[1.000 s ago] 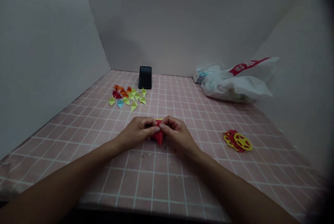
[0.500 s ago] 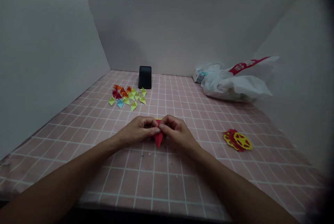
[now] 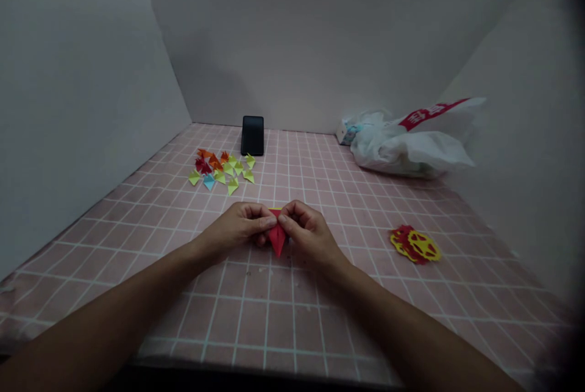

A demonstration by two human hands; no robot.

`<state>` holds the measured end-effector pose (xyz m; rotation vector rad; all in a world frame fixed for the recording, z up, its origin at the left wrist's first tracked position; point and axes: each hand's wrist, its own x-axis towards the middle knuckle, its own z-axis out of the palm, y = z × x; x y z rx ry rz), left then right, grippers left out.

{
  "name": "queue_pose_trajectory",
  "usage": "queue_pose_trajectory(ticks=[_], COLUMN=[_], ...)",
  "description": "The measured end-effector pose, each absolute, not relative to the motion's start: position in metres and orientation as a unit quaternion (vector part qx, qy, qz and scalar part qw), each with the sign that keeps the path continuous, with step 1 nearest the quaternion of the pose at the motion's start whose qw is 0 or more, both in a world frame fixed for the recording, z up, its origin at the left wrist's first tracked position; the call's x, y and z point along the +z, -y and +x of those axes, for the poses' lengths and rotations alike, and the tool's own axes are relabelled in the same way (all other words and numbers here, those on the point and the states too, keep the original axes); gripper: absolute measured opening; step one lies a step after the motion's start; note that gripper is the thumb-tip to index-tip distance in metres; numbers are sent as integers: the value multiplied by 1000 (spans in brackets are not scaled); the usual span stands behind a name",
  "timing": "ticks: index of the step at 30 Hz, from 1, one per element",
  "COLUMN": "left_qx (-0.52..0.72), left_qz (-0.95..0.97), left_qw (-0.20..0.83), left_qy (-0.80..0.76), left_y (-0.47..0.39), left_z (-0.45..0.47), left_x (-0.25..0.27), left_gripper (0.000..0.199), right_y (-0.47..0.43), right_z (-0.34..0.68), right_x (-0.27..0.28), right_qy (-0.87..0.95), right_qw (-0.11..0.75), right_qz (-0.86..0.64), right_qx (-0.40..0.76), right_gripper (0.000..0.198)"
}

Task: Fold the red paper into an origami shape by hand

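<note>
Between my hands is a small piece of folded red paper [image 3: 277, 242], its pointed end toward me and a thin yellow edge at the top. My left hand [image 3: 244, 224] pinches its left side between thumb and fingers. From the other side my right hand [image 3: 307, 227] grips it the same way, the two thumbs almost meeting at its middle. Part of the paper is hidden behind the fingers. Farther off to the left lie several small folded paper pieces [image 3: 233, 185] in yellow, orange, red and blue.
A black phone [image 3: 253, 135] leans upright near the back wall. At the back right sits a white plastic bag [image 3: 402, 151] beside a small box [image 3: 346, 131]. Yellow and red cut-out discs [image 3: 425, 247] lie to the right on the pink checked tablecloth [image 3: 256, 325].
My left thumb has shifted upward on the red paper, uncovering more of its lower part. Both hands still hold it in about the same place.
</note>
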<state>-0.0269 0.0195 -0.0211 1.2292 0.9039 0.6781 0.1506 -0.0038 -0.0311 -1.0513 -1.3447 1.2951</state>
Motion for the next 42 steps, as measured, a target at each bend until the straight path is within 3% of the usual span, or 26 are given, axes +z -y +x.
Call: queue_pose_trajectory(ticks=[10, 18, 25, 42], left_qx=[291, 351, 335, 331], left_qz=[555, 530, 505, 524], left_qw=[653, 634, 691, 666], left_qy=[-425, -440, -393, -414], left_y=[-19, -19, -21, -19], left_z=[-27, -25, -26, -23], left_x=[-13, -13, -19, -16], left_gripper=[28, 30, 29, 23], right_y=[3, 4, 0, 4], right_z=[150, 151, 153, 148], right_x=[-32, -37, -38, -35], right_qy=[559, 493, 471, 482], right_qw=[487, 443, 505, 507], right_qz=[-415, -373, -378, -393], right_qx=[528, 649, 617, 596], right_gripper=[23, 27, 22, 22])
